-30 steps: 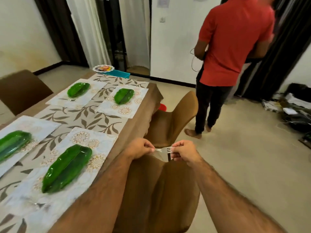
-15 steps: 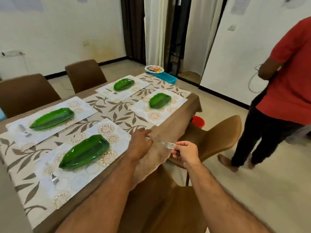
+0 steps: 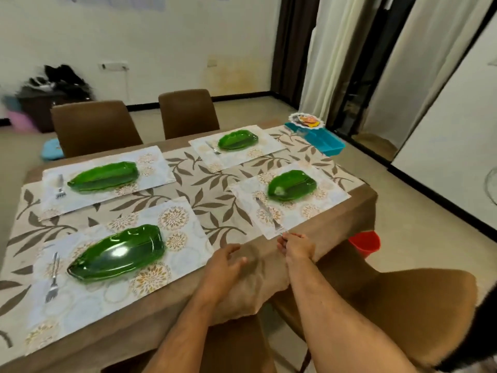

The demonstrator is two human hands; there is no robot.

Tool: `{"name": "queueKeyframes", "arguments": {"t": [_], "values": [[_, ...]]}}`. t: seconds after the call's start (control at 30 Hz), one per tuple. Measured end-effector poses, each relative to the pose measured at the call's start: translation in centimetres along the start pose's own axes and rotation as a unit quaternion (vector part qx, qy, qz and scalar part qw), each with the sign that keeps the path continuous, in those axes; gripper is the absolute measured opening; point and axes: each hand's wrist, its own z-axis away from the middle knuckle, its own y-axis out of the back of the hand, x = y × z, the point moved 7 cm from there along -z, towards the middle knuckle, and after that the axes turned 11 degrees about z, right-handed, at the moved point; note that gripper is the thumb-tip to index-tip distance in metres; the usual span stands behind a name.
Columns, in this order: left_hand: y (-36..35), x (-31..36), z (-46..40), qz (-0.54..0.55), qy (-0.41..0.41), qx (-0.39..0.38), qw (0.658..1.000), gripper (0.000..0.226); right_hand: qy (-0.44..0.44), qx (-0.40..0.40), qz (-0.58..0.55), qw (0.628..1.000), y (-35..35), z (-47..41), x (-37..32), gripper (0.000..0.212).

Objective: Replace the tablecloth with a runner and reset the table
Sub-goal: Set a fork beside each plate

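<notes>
A leaf-patterned runner [image 3: 209, 189] lies along the brown tablecloth [image 3: 336, 230]. Four floral placemats each carry a green leaf-shaped plate. On the near right placemat [image 3: 325, 203] a fork [image 3: 267, 212] lies beside its plate [image 3: 291, 184], tines toward the table edge. My right hand [image 3: 297, 249] is at that edge, its curled fingertips pinching the fork's tine end. My left hand [image 3: 224, 267] rests open on the cloth between the two near placemats, holding nothing. The near left plate [image 3: 115, 254] has a fork [image 3: 53, 277] to its left.
A blue tray [image 3: 317, 138] with a patterned plate [image 3: 308, 120] sits at the table's far right end. Two brown chairs [image 3: 94, 125] stand at the far side and another [image 3: 403, 305] beside my right arm. A red bucket [image 3: 365, 242] stands on the floor.
The view swung left onto the table. The fork that both hands held in the air now lies on the near right placemat. My left hand let go of it and moved left.
</notes>
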Motion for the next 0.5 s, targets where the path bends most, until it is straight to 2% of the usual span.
{"name": "queueKeyframes", "arguments": {"t": [0.1,0.27,0.5], "values": [[-2.1,-0.5,-3.0,0.026,0.015,0.028,0.999,0.048,-0.022,-0.022,0.013,0.999,-2.2,-5.3,-0.8,0.010],[-4.6,-0.6,-7.6,0.040,0.029,0.066,0.997,0.048,-0.012,-0.038,0.062,0.997,-4.6,-11.6,-1.8,0.010],[-6.1,-1.3,-12.3,0.044,0.045,0.105,0.993,0.048,-0.023,-0.090,0.081,0.992,-8.5,-15.7,-1.6,0.017]]}}
